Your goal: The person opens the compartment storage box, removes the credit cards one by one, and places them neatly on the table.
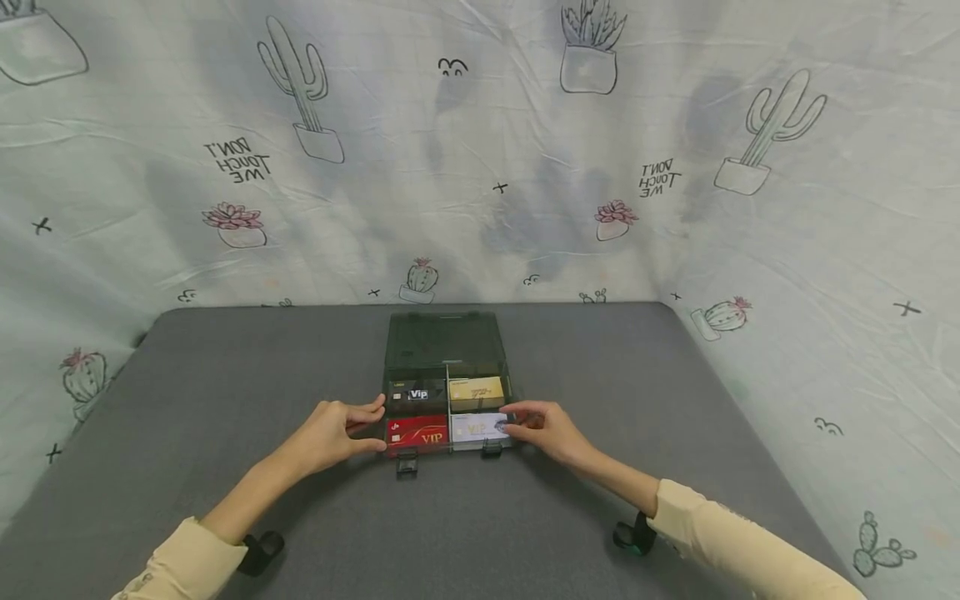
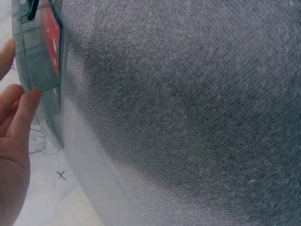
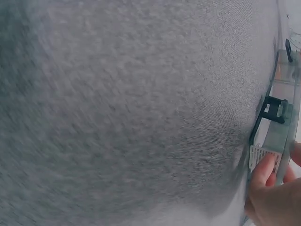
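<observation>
A translucent grey case point(image 1: 448, 450) lies on the table with its lid point(image 1: 442, 340) folded back to the far side. Its divided tray holds stacks of cards: a black Vip card point(image 1: 408, 407) and a gold card point(image 1: 476, 390) behind, a red VIP card point(image 1: 416, 433) and a white VIP card point(image 1: 472, 429) in front. My left hand point(image 1: 326, 433) holds the left side, thumb near the front corner. At the right edge my right hand point(image 1: 547, 429) grips beside the white card, thumb and finger at the rim. Two black latches point(image 1: 407, 465) show at the front.
The grey table point(image 1: 450, 533) stretches around the case on all sides. White cloth point(image 1: 480, 167) printed with cacti hangs behind and beside it. A black strap device point(image 1: 261, 552) is on my left wrist, and another strap device point(image 1: 634, 534) on the right.
</observation>
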`<state>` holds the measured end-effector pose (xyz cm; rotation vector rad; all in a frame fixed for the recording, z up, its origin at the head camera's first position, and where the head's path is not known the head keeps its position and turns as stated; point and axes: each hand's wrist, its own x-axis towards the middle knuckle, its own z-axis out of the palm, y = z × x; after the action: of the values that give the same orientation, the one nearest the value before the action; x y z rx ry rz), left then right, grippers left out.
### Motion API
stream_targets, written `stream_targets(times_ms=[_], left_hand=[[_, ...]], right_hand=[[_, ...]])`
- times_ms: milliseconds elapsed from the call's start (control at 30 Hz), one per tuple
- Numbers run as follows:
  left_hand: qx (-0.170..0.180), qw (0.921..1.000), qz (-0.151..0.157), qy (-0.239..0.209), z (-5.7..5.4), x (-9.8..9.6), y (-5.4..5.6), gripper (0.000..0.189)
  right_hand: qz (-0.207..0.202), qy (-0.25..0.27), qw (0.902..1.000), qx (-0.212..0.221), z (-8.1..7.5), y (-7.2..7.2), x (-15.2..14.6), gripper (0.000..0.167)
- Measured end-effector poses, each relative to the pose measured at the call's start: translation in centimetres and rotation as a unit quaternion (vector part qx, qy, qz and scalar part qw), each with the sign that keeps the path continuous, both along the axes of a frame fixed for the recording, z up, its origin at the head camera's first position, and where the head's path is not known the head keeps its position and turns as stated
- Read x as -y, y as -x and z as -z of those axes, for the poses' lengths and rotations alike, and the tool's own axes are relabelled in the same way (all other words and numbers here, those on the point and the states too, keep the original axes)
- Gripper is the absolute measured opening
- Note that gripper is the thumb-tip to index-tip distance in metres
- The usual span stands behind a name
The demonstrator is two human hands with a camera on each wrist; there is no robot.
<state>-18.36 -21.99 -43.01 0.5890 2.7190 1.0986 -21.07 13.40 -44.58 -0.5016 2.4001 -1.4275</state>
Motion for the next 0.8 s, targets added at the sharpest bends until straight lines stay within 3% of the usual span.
stream_targets(times_ms=[267, 500, 800], left_hand=[[0.000, 1.0000, 0.002, -0.001, -0.2, -0.1, 0.0, 0.056], [0.000, 1.0000, 0.005, -0.005, -0.1, 0.0, 0.2, 0.056], [0.001, 1.0000, 0.004, -0.006, -0.1, 0.2, 0.5, 0.056]], right_hand=[[-0.036, -0.090, 0.9933, -0.062, -0.8, 0.9, 1.2, 0.034], [-0.047, -0.164, 0.9822, -0.079, -1.3, 1.5, 2.2, 0.032], [-0.068, -0.201, 0.9719, -0.102, -1.6, 2.0, 3.0, 0.026]])
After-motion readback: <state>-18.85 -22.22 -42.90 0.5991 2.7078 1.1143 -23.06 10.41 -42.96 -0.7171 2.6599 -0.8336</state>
